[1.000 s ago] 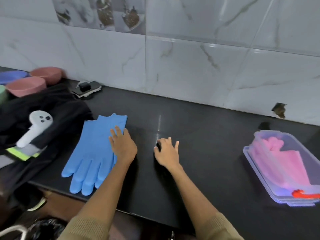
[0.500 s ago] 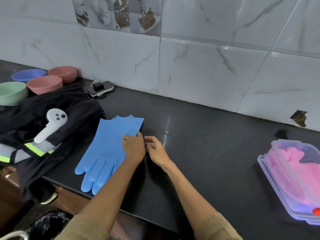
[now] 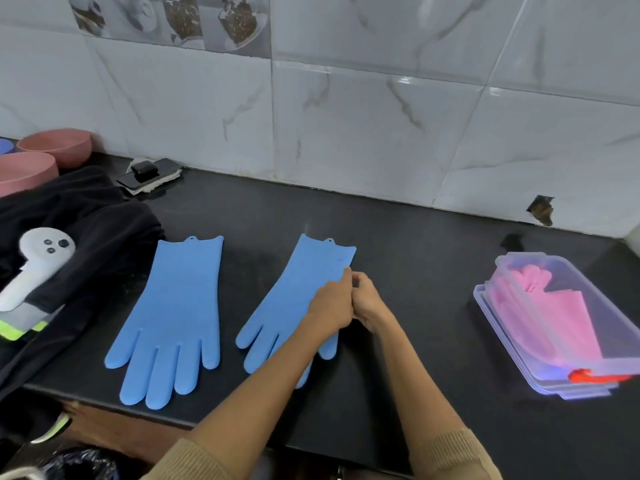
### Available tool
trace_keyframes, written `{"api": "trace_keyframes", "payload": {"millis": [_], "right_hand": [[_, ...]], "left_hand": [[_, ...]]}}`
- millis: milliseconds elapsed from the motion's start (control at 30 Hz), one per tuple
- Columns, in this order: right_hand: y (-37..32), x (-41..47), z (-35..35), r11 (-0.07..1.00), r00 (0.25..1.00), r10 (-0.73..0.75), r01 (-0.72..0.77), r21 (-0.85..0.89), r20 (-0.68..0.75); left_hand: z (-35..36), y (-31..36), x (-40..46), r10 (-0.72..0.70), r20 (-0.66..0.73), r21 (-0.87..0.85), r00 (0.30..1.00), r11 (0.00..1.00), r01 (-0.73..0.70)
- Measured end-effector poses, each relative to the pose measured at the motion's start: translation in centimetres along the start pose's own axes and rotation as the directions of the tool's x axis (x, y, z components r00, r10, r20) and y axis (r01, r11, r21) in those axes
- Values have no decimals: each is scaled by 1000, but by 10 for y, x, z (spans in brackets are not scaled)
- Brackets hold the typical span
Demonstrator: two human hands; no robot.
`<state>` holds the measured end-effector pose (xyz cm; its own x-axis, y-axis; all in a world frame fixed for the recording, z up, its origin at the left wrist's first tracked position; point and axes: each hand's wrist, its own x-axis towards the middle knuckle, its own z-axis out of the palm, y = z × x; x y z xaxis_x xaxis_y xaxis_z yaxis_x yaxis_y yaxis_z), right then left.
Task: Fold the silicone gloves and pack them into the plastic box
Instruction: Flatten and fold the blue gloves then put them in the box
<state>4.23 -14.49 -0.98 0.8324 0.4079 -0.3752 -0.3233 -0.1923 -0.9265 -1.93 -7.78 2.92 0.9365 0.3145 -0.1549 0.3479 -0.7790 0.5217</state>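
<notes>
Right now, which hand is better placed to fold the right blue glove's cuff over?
Probably the left hand: it already lies on the right blue glove near its cuff edge, while the right hand sits beside it.

Blue gloves (image 3: 180,306), black counter (image 3: 415,271), pink gloves (image 3: 540,320) in clear box (image 3: 519,344), white marbled tiles (image 3: 346,133)
</notes>
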Motion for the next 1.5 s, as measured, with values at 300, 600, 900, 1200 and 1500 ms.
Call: {"api": "trace_keyframes", "payload": {"millis": [300,600,900,1200,1500], "right_hand": [[-17,-6,-69,969,1000,-29,29,-245,4],[7,1,-70,980,962,-128,84,-182,-243],[17,0,-67,984,935,-98,39,-176,-342],[-52,19,-48,865,988,102,-145,-481,-115],[-174,-8,-53,944,934,-313,285,-169,-172]], "left_hand": [[-28,-43,23,-283,-33,-135,959,952,276],[-30,-65,34,-249,239,-492,938,802,338],[-26,-73,33,-247,256,-587,934,728,354],[-42,-34,63,-221,448,-388,866,824,412],[-135,27,75,-4,-45,-727,999,686,-29]]}}
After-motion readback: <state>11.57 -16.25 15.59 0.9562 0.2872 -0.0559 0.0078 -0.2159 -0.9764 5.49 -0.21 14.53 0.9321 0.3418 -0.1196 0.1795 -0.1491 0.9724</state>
